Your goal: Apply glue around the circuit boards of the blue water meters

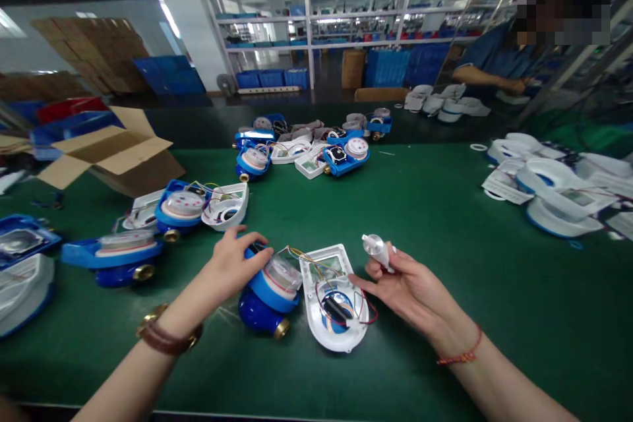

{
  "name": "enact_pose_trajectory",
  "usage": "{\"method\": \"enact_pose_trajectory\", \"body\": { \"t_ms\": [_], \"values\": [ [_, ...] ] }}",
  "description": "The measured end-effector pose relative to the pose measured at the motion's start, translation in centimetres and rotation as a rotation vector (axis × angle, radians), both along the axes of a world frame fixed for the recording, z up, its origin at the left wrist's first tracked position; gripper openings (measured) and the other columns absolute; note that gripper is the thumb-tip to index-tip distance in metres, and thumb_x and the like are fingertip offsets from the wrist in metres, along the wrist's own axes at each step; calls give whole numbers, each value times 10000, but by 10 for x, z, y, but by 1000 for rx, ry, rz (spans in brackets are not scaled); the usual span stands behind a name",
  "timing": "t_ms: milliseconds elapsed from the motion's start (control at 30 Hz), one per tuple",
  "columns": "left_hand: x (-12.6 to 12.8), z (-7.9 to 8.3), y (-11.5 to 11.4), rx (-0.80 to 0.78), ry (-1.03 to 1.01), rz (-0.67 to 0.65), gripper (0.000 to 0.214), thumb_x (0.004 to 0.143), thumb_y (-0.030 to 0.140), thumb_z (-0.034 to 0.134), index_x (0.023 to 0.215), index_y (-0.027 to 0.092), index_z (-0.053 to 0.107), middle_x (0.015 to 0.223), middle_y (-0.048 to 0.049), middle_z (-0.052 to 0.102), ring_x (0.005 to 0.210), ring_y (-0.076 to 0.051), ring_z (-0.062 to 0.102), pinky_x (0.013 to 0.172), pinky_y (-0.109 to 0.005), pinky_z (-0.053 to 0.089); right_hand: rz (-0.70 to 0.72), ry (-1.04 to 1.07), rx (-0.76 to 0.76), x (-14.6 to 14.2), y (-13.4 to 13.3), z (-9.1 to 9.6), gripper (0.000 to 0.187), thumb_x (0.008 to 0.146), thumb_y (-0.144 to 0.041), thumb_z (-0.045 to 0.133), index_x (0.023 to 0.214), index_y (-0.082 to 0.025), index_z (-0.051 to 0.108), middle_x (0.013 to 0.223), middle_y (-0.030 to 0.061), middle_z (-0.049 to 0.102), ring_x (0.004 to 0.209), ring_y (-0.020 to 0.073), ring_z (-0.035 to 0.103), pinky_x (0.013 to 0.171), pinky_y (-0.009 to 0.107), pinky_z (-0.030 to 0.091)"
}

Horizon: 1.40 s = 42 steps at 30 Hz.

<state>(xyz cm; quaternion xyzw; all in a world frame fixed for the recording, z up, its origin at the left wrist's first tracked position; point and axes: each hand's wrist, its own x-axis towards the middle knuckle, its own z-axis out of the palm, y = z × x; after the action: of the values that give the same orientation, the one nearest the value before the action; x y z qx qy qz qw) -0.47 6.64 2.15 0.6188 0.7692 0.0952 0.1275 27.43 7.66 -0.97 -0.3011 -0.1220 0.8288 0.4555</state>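
Green worktop (420,204) is stretching across the scene, with metal racks (307,46) standing far behind it and an open cardboard box (146,171) sitting at the far left. Near the middle, a blue meter (260,310) is resting tilted, its rounded body showing a glossy deep blue, its upper casing a lighter blue, with a clear round top and a brass fitting pointing nearward. The left hand (240,260) is grasping this meter by its far left side. Just to the right, a white cover (335,293) is lying with its inside facing up, rounded at the near end and squared at the far end, showing a black bar; yellow and red wires (319,267) are looping over it. The right hand (403,283) is pinching a small, shiny clear-and-white cylinder (376,250), one finger extending to the cover's right edge. More meters (182,204) are standing farther left.
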Motion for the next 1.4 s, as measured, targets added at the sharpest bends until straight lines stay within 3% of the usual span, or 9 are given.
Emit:
{"method": "enact_pose_trajectory", "body": {
  "t_ms": [100,233,400,600,733,833,1067,1233,1400],
  "values": [
    [-2,-4,6,-85,-102,-206,326,719,346,406,847,186,660,1111,-83,515,1195,-276,454,1023,-433,390,11,12,0,2,-2,-1,211,652,-190,804,722,-172,606,722,-25,618,633,98,495,915,508,438],
    [22,1,3,-149,-204,-479,280,708,228,385,837,214,633,1242,-28,510,1223,-200,443,1053,-339,365,-45,21,-38,12,-10,-2,203,655,-186,799,738,-182,614,750,-32,615,639,97,493,919,561,430],
    [52,13,-1,-161,-193,-586,323,854,223,350,1107,247,549,1397,-46,380,1340,-224,291,1123,-498,227,-81,51,-80,21,-19,0,193,645,-182,796,712,-177,614,704,-40,591,626,102,483,905,593,428],
    [89,21,-10,-233,-17,-943,371,827,98,405,988,328,648,1438,16,369,1387,-263,209,1080,-673,17,-64,132,-83,4,-13,-2,159,688,-182,766,752,-169,621,693,-28,589,639,99,487,810,438,490],
    [98,11,-10,-161,181,-932,222,871,262,445,921,248,660,1439,-91,387,1372,-361,233,993,-767,-20,-46,143,-115,0,-8,-6,142,706,-167,741,762,-171,611,748,-7,602,692,124,512,724,399,490],
    [91,10,-2,-136,235,-911,242,896,314,458,858,227,680,1385,-94,459,1341,-354,303,1009,-757,33,-68,120,-135,10,-9,-4,117,741,-173,713,771,-172,601,761,-3,599,707,136,517,710,413,483],
    [87,10,-3,-140,192,-945,120,852,236,564,891,234,677,1347,-63,498,1296,-311,384,1061,-667,219,-49,113,-134,31,-14,6,106,746,-155,705,757,-155,600,804,-2,618,686,121,512,791,487,471],
    [106,-9,-8,-22,128,-1075,256,910,211,452,1137,288,541,1441,-80,366,1356,-315,288,1032,-678,260,-85,148,-177,25,-16,1,61,784,-128,651,770,-156,599,759,2,606,686,121,526,774,435,486],
    [111,-23,5,-23,162,-1093,252,868,128,493,1084,247,544,1433,-111,361,1348,-361,286,1010,-708,236,-128,199,-178,24,-19,-2,63,797,-118,630,782,-167,594,757,-8,601,686,113,539,798,439,491]
  ]
}}
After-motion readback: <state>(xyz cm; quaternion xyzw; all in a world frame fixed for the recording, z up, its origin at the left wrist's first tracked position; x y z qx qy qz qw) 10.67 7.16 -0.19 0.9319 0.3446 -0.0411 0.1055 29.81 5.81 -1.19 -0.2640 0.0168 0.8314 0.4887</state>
